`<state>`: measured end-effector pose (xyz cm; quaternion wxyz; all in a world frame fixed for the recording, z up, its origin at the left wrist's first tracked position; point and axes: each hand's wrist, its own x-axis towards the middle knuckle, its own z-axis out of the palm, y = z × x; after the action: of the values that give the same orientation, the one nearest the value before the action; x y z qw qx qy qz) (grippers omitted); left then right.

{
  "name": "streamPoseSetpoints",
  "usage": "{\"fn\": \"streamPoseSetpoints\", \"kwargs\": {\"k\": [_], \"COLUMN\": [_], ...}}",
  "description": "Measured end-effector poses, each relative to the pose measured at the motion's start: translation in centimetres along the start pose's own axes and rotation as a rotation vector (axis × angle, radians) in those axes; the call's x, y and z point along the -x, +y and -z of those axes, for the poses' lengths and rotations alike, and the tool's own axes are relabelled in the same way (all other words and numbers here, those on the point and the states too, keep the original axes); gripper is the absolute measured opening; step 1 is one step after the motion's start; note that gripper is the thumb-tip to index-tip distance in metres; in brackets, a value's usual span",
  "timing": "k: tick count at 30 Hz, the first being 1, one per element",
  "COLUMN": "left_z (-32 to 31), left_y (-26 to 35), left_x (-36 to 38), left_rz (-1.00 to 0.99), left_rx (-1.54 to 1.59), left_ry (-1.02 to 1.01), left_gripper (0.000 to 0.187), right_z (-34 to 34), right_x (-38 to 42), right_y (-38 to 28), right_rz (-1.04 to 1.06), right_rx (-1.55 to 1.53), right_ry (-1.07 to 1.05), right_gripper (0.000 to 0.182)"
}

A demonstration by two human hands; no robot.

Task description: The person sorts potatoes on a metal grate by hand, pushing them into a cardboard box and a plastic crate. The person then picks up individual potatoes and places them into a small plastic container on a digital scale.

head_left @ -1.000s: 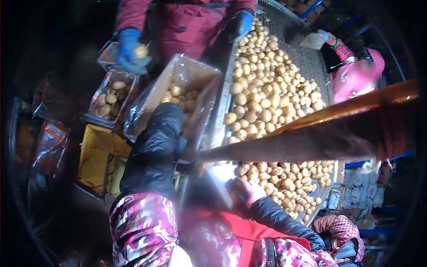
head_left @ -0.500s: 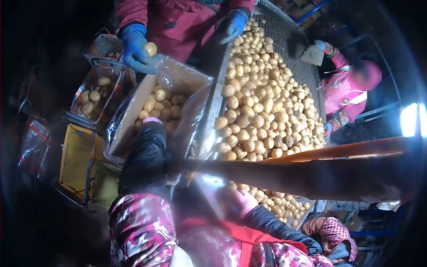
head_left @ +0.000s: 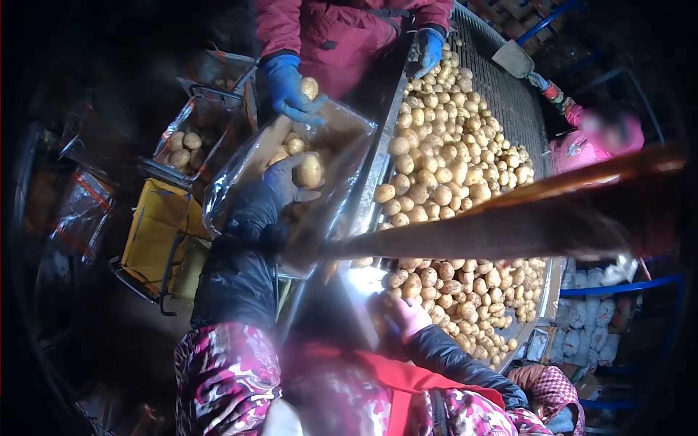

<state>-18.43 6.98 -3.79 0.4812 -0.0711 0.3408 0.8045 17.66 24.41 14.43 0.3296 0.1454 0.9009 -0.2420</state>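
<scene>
My left hand (head_left: 287,180), in a dark glove, holds a potato (head_left: 310,171) over a cardboard box lined with clear plastic (head_left: 336,129) that has potatoes in it. My right hand (head_left: 411,317), in a pink glove, rests on the near potatoes of the sorting table (head_left: 509,94), fingers curled; a grip on one cannot be made out. The table is covered with several yellow potatoes (head_left: 443,160). A blurred brown bar (head_left: 509,218) crosses in front of the table.
Across the box a person in a red coat holds a potato in a blue-gloved hand (head_left: 291,91), the other blue glove (head_left: 430,45) on the table edge. A person in pink (head_left: 596,142) stands at the far right. A wire crate of potatoes (head_left: 190,142) and a yellow bin (head_left: 156,232) sit left.
My left hand has come up out of the box and now shows a potato in its grip. The co-worker's blue glove with its potato shifted right, above the box. My right hand stayed on the table.
</scene>
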Motion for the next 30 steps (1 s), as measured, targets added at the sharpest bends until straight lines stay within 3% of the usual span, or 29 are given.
{"fn": "streamPoseSetpoints", "kwargs": {"k": [3,4,7,8,11,14,19,21,22,24,25,27,28,29,30], "left_z": [-2.6,-0.7,-1.8,-3.1,-3.8,-3.0,1.2,4.2,6.1,10.1,11.2,4.6,2.5,3.4,3.5], "left_y": [0.9,-0.2,-1.3,-0.8,-1.5,-1.3,4.5,7.7,9.8,15.3,17.9,18.0,17.2,17.0,15.6], "left_x": [3.9,2.9,5.4,7.8,11.5,14.0,16.0,14.9,15.1,14.9,14.1,14.7,14.2,11.7,8.8], "left_rz": [0.027,-0.022,-0.381,-0.261,-0.572,-0.667,-0.499,-0.711,-0.786,-0.824,-0.772,-0.845,-0.863,-0.782,-0.755], "left_rx": [0.247,0.274,0.134,0.279,-0.044,-0.206,0.026,0.154,-0.026,-0.439,-0.679,-0.962,-1.095,-1.283,-1.256], "left_ry": [0.020,-0.002,0.112,0.082,0.211,0.364,0.379,0.415,0.405,0.801,1.208,0.952,0.808,0.660,0.402], "left_gripper": [0.045,0.052,0.049,0.046,0.049,0.043,0.041,0.045,0.050,0.055,0.054,0.049,0.047,0.036,0.031], "right_z": [-2.1,-2.8,-5.5,-6.3,-7.0,-6.0,-6.8,-7.1,-6.9,-7.2,-7.8,-9.2,-9.6,-11.4,-11.5], "right_x": [0.3,0.1,-1.0,-1.4,-1.6,-0.9,-1.2,-1.2,-0.9,-1.5,-2.6,-5.1,-6.0,-8.1,-8.6], "right_y": [2.2,3.0,6.3,7.1,8.0,6.4,6.6,5.4,4.0,2.4,1.5,-0.4,-1.6,-0.7,-1.3], "right_rz": [0.060,0.052,0.019,0.006,0.031,-0.008,0.005,0.018,0.002,0.005,0.037,0.104,0.039,0.032,-0.003], "right_rx": [0.044,0.053,0.064,0.056,0.021,0.037,-0.095,-0.110,-0.112,-0.124,-0.105,-0.052,-0.105,-0.051,0.005], "right_ry": [0.084,0.109,0.187,0.225,0.241,0.205,0.308,0.442,0.494,0.559,0.634,0.770,0.704,0.675,0.686], "right_gripper": [0.080,0.079,0.078,0.077,0.076,0.076,0.060,0.052,0.052,0.054,0.055,0.057,0.061,0.066,0.069]}}
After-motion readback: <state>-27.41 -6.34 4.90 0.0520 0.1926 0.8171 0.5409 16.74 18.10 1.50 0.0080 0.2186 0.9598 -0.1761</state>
